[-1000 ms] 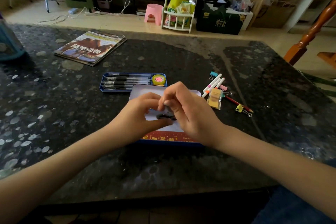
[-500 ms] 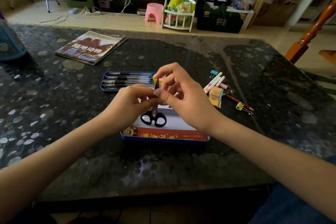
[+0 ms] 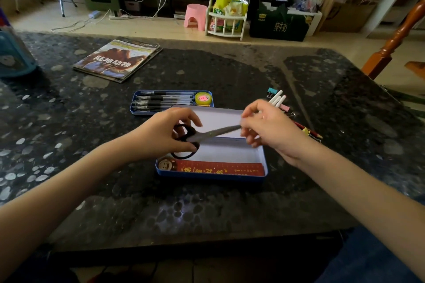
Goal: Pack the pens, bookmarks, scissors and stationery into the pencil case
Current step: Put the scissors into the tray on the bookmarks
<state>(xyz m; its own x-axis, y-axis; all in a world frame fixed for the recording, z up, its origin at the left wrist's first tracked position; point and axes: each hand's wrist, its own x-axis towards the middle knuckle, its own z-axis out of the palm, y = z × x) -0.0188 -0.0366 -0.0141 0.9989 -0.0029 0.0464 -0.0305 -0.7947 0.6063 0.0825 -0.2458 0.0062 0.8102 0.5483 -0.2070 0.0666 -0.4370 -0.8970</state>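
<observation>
The scissors lie nearly level over the open pencil case, held at both ends. The left hand curls its fingers round the black handle loops, and the right hand pinches the blade tip between thumb and fingertips. They look stiff and fairly light, the metal blades smooth and likely slippery — the loops give the surer hold, while the tip is a spot to grip gently. A red bookmark lies along the near wall of the case, and black pens fill the tray behind it.

Half a second ago the scissors stood upright, loops down near the case floor, with both hands close together at the blades. Now they are turned sideways — the hands have drawn apart and the left has shifted down to the loops.
</observation>
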